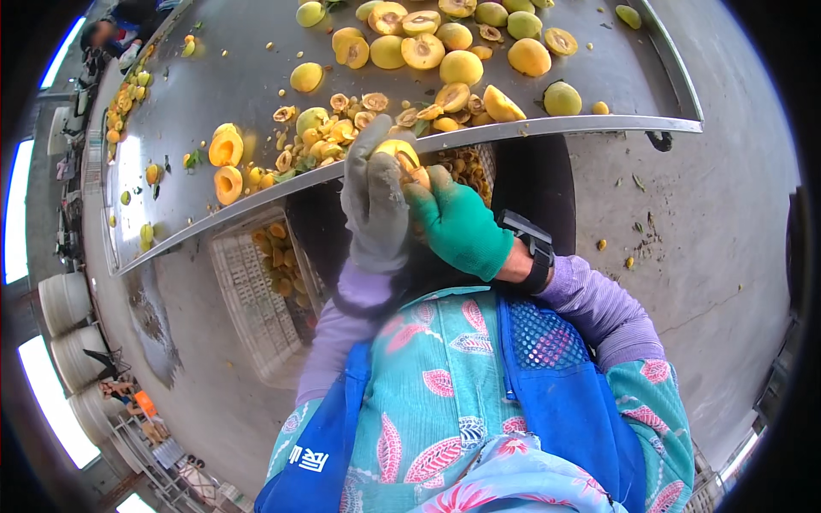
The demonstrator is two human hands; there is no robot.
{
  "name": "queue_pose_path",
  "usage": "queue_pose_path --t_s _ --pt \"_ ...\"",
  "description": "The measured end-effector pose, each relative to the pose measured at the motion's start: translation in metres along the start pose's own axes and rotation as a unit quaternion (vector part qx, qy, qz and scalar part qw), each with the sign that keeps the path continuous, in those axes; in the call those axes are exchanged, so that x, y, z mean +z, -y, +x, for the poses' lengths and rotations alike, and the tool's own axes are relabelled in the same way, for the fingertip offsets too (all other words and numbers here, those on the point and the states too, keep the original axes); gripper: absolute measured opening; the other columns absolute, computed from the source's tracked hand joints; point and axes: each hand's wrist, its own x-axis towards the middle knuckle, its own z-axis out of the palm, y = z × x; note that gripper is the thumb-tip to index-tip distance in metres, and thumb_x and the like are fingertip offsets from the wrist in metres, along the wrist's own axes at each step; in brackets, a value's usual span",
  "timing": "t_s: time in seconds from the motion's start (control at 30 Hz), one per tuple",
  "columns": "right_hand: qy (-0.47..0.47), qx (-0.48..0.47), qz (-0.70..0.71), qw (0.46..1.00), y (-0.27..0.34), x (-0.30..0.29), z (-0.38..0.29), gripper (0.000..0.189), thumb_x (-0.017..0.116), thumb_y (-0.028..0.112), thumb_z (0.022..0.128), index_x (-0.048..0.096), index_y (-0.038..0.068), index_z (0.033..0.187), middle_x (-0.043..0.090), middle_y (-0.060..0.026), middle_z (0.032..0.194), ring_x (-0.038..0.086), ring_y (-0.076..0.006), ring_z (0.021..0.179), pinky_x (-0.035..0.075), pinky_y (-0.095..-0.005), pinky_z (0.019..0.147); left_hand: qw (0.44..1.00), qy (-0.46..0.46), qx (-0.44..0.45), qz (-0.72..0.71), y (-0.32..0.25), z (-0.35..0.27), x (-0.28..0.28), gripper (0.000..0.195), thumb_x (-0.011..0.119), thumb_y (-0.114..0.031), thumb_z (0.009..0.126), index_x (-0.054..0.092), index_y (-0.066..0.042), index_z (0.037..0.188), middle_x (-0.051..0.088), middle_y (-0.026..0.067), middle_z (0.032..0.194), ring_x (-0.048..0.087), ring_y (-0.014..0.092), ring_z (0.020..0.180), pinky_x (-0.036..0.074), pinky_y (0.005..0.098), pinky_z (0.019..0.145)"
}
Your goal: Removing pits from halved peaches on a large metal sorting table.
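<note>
My left hand (378,199), in a grey glove, grips a cut yellow stone fruit (396,150) at the table's front edge. My right hand (458,221), in a green glove with a black device strapped at the wrist, has its fingers closed on the fruit's lower end. A dark edge shows within the cut; whether it is a blade or the stone, I cannot tell. Just beyond the left hand lies a heap of fruit scraps and split stones (327,138). Whole and halved stone fruit (423,51) are spread farther back on the metal table (256,77).
A raised metal rim (616,123) edges the table. Below it stand a white plastic crate (256,320) of fruit pieces and a container of scraps (471,170). Another person (106,42) is at the far left. Large white tubs (64,304) line the left side.
</note>
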Motion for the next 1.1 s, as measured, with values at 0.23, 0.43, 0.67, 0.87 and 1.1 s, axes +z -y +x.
queue_pose_path --t_s 0.23,0.43,0.67,0.87,1.1 --pt "-0.001 0.005 -0.053 0.999 0.008 0.012 0.004 0.032 0.049 0.033 0.093 0.050 0.001 0.093 0.059 -0.0236 0.070 0.059 -0.0430 0.065 0.044 -0.0511 0.055 0.979 -0.038 -0.157 -0.124 0.000 0.013 -0.002 0.048 0.038 -0.042 0.098 0.056 0.002 0.103 0.062 0.0114 0.082 0.057 0.016 0.072 0.047 0.0267 0.068" --pt "0.051 0.018 0.013 0.998 0.002 0.011 0.012 0.035 0.047 0.036 0.094 0.051 0.001 0.099 0.060 -0.0233 0.073 0.059 -0.0409 0.065 0.046 -0.0486 0.056 0.977 -0.026 -0.185 -0.102 0.002 0.026 -0.010 0.041 0.045 -0.036 0.095 0.060 0.001 0.092 0.062 0.0111 0.073 0.057 0.017 0.062 0.047 0.0272 0.058" --pt "0.210 0.265 0.469 0.816 0.026 -0.002 0.021 0.027 0.049 0.038 0.094 0.052 0.011 0.089 0.046 0.0007 0.056 0.040 -0.0103 0.039 0.033 -0.0246 0.036 0.949 -0.040 -0.299 -0.089 -0.016 0.044 -0.005 0.039 0.052 -0.036 0.092 0.062 0.000 0.083 0.060 0.0090 0.066 0.055 0.016 0.052 0.045 0.0259 0.049" --pt "0.417 0.296 0.690 0.513 0.017 -0.001 0.036 0.033 0.040 0.042 0.097 0.053 0.015 0.084 0.045 0.0056 0.056 0.040 -0.0084 0.046 0.032 -0.0212 0.042 0.924 -0.077 -0.337 -0.166 -0.029 0.041 -0.023 0.038 0.051 -0.040 0.090 0.059 -0.003 0.090 0.060 0.0095 0.078 0.058 0.018 0.062 0.048 0.0275 0.055" --pt "0.397 0.278 0.660 0.574 0.005 -0.009 0.024 0.037 0.040 0.047 0.096 0.052 0.012 0.091 0.042 0.0061 0.055 0.040 -0.0081 0.043 0.033 -0.0220 0.041 0.925 -0.216 -0.311 0.011 -0.046 0.017 -0.126 0.030 0.054 -0.033 0.088 0.059 -0.005 0.098 0.066 0.0090 0.089 0.065 0.016 0.079 0.050 0.0221 0.062"
